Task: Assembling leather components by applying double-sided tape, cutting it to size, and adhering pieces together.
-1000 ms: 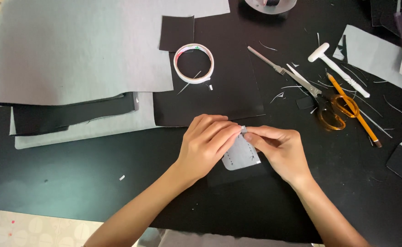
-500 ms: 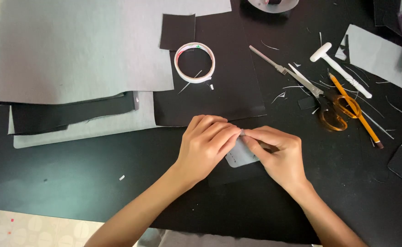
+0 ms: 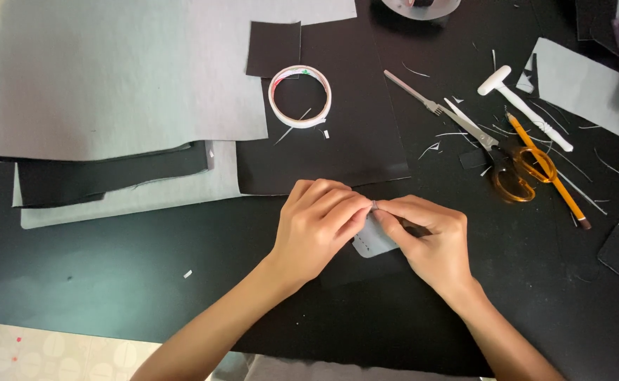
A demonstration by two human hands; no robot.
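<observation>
A: Both hands met over the black worktop (image 3: 112,296). The left hand (image 3: 320,222) and the right hand (image 3: 429,236) pinched one small pale grey piece of sheet material with a row of tiny holes (image 3: 371,243), fingers of each clenched on its upper edge, fingertips touching. The piece lay low between the palms, just above the worktop.

B: How to do it well?

A: My judgement: keep the pinch close to the edge, press evenly from both sides, and hold the piece flat so the hole row stays lined up (a slack grip would let the thin sheet skew).

B: Around them?

A: A white ring of tape (image 3: 299,95) lay well apart beyond the hands, on a black sheet. The large grey sheet (image 3: 112,77) topped a stack at the left. Orange-handled scissors (image 3: 510,173), a yellow pencil (image 3: 546,169) and a white-handled tool (image 3: 524,106) lay to the right among pale trimmings.

B: Hard to make out?

A: Most of the grey piece sat behind the fingers; whether it was folded, or held something thin at the pinch, I could not tell. A round object at the top edge was cut off.
</observation>
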